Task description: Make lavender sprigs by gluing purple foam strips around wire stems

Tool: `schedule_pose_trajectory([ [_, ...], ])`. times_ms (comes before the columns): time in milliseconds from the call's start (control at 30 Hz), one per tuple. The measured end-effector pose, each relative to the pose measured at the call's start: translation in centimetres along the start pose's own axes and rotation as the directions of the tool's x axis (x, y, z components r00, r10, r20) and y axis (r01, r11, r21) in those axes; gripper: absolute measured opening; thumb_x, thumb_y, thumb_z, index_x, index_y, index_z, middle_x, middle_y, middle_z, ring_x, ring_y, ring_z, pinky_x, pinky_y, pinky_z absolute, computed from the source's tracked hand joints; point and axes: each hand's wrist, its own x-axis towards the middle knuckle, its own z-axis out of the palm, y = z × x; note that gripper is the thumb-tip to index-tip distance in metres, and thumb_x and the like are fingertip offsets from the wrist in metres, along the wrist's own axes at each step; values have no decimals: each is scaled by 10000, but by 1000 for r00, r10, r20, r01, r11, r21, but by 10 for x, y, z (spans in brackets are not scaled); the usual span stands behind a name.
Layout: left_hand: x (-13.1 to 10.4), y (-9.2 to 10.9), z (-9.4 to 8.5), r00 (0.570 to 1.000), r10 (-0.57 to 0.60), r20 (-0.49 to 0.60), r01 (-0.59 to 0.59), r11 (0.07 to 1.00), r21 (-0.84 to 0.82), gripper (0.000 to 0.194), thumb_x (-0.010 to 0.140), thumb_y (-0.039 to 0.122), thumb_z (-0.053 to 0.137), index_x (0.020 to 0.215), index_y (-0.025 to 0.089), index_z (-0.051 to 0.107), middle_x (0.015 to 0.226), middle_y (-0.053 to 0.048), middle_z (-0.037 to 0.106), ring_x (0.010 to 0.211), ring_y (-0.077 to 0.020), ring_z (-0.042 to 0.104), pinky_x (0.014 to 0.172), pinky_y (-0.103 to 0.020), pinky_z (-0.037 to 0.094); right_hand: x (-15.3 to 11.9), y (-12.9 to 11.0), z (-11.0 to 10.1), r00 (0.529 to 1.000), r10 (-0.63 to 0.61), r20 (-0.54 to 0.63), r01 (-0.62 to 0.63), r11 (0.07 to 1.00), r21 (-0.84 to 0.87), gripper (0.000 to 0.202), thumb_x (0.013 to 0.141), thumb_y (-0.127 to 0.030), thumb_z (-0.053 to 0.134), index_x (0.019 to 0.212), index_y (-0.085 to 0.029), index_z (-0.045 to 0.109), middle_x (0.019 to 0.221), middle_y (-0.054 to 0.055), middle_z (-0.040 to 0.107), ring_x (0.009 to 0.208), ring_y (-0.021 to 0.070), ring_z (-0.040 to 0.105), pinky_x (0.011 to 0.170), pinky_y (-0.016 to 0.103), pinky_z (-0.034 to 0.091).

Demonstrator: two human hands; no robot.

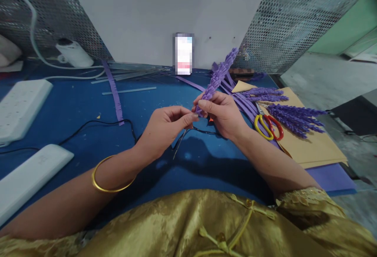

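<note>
A purple artificial lavender stem (pixel 218 77) slants up and to the right from between my hands. My right hand (pixel 220 109) is closed around its lower part, thumb on the near side. At its bottom end my left hand (pixel 173 122) is pinched, thumb against fingers, close to the thin wire (pixel 178 147) that hangs below. Whether the left fingertips grip the wire or the lowest purple strip is hidden. Just right of my right hand, scissors (pixel 268 126) with red and yellow handles lie near purple strips (pixel 243 105).
Finished lavender sprigs (pixel 296 118) lie on tan paper (pixel 315 149) at the right. A fringed purple strip (pixel 114 94) and a black cable (pixel 88 123) cross the blue table (pixel 141 105). A phone (pixel 183 54) leans at the back; a white power strip (pixel 25 109) is left.
</note>
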Motion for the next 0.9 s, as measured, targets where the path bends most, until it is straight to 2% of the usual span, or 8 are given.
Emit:
schedule_pose_trajectory([
  [167,-3,-1,1,991,135,-11,-129,962,240,225,828,402,702,722,206,734,704,-22,724,679,-181,631,656,-299,473,-2,2,6,999,-16,-51,12,997,-78,297,651,-399,877,697,-185,676,608,-34,619,545,92,501,522,242,422],
  [300,-5,-6,1,907,421,-29,-331,751,572,161,860,257,629,736,232,728,753,-25,745,750,-198,651,756,-339,456,-4,2,9,993,-38,-114,21,988,-151,363,652,-412,882,643,-184,600,556,-55,528,510,77,428,479,237,362],
  [400,-4,-6,0,878,479,-17,-367,694,619,170,869,268,623,743,233,731,755,-31,741,762,-202,645,778,-349,442,-5,-1,9,996,-55,-72,45,989,-139,327,675,-433,863,738,-189,655,634,-38,590,581,98,523,543,243,438],
  [467,-2,-3,-1,918,394,-49,-322,811,488,173,870,286,629,751,228,740,755,-28,738,755,-193,643,764,-328,452,-5,-4,8,999,-42,3,42,996,-80,325,696,-428,847,866,-194,699,718,-15,651,720,138,625,651,264,508],
  [567,1,0,-2,992,129,-4,-128,984,121,187,845,330,670,733,203,749,721,-19,721,720,-174,629,717,-291,465,-5,-6,5,995,-15,98,15,1000,7,319,745,-387,813,977,-190,718,773,-3,691,754,143,647,711,283,533],
  [667,2,0,-2,995,-51,88,65,984,-164,209,784,392,734,728,192,762,687,-9,700,684,-154,595,671,-264,454,-4,-4,2,994,7,110,-12,999,43,252,743,-349,811,916,-185,731,788,1,717,612,100,574,631,260,506],
  [767,2,-2,0,990,-111,87,127,970,-209,225,714,398,793,659,185,749,645,-3,679,669,-141,566,664,-251,437,-2,0,3,998,3,65,-7,998,64,223,701,-341,834,814,-184,724,731,1,711,562,91,532,569,241,460],
  [900,-1,-1,3,997,-75,26,78,983,-163,221,667,391,819,647,181,753,632,-5,680,670,-148,562,672,-257,429,-3,2,7,1000,-12,9,11,999,49,239,665,-355,847,754,-187,703,652,-18,662,539,89,495,541,233,420],
])
